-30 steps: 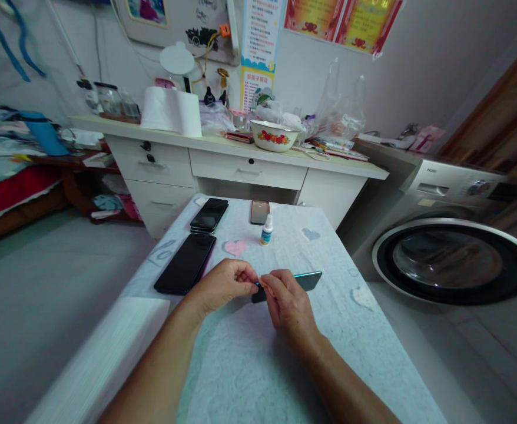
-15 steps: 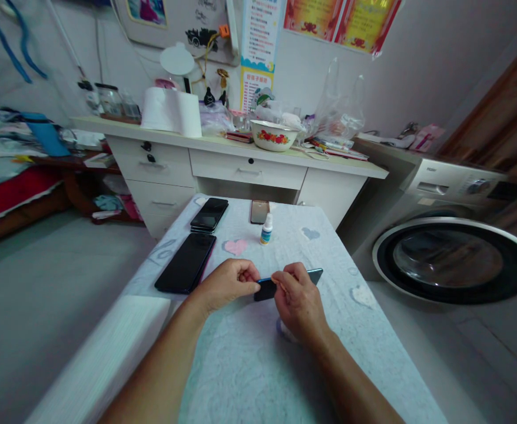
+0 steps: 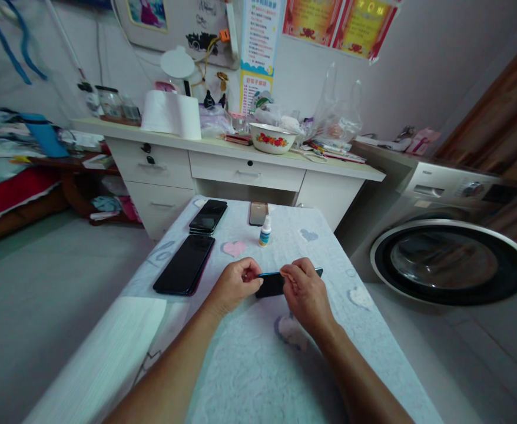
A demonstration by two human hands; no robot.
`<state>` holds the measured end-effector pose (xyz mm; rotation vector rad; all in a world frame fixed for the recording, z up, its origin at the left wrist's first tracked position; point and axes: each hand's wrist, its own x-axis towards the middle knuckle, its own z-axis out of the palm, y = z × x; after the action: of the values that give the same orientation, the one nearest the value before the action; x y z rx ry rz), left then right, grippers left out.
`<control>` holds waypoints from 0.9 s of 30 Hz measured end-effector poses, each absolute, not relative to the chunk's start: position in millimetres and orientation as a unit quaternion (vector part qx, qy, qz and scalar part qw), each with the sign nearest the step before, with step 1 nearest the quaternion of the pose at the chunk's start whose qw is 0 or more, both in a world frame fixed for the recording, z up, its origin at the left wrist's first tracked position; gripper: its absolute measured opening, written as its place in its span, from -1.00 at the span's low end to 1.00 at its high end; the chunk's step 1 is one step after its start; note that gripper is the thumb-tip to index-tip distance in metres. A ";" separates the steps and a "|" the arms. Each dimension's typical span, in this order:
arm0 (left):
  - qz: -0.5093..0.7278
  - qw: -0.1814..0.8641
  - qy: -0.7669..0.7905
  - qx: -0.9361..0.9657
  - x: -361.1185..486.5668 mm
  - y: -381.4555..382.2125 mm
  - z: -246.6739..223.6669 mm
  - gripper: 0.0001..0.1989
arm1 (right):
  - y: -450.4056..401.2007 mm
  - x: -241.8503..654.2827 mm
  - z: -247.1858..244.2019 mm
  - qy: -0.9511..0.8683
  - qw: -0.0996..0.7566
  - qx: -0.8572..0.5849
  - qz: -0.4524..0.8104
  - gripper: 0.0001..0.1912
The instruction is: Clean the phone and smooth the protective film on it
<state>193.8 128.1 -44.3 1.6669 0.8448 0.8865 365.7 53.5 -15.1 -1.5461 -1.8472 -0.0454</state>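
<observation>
Over the table (image 3: 258,359), the left hand (image 3: 236,285) is pinching the left end of a dark phone (image 3: 271,286) on its side. The right hand (image 3: 309,294) is gripping the upper edge, shifting rightward, away from the left; the pass along that edge is apparently advancing.

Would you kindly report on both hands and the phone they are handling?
Left hand pinching left end of phone; right hand against its upper edge. Phone up on edge. Bottle beyond, clear of hands.
</observation>
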 end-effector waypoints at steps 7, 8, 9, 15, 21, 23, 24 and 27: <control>0.409 0.459 0.387 0.687 194.2 131.8 -49.5 -0.88 | 59.3 380.6 -0.3 -0.715 0.300 -0.631 -0.018 -0.77; 0.413 0.454 0.392 0.685 194.5 132.1 -49.9 -0.88 | 60.0 382.8 1.3 -0.710 0.298 -0.638 -0.018 -0.78; 0.416 0.450 0.395 0.685 194.7 132.4 -50.2 -0.88 | 60.8 384.2 2.3 -0.703 0.297 -0.646 -0.019 -0.79; 0.399 0.457 0.393 0.691 194.6 132.2 -45.3 -0.90 | 67.1 370.1 -6.0 -0.681 0.324 -0.656 -0.015 -0.78; 0.399 0.478 0.390 0.679 194.6 130.3 -41.1 -0.90 | 67.4 346.9 -19.0 -0.690 0.369 -0.622 -0.006 -0.75; 0.396 0.484 0.389 0.677 195.2 129.6 -41.3 -0.90 | 66.0 342.1 -20.2 -0.697 0.374 -0.612 0.001 -0.74; 0.393 0.485 0.388 0.678 195.6 129.2 -41.6 -0.91 | 65.3 340.1 -20.4 -0.700 0.376 -0.607 0.004 -0.74; 0.385 0.481 0.383 0.688 197.1 127.7 -41.7 -0.92 | 63.4 335.2 -21.0 -0.708 0.379 -0.596 0.017 -0.75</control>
<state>197.1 127.7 -41.7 1.6782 0.9346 0.9386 335.2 63.4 -21.0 -1.5215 -1.8092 0.0433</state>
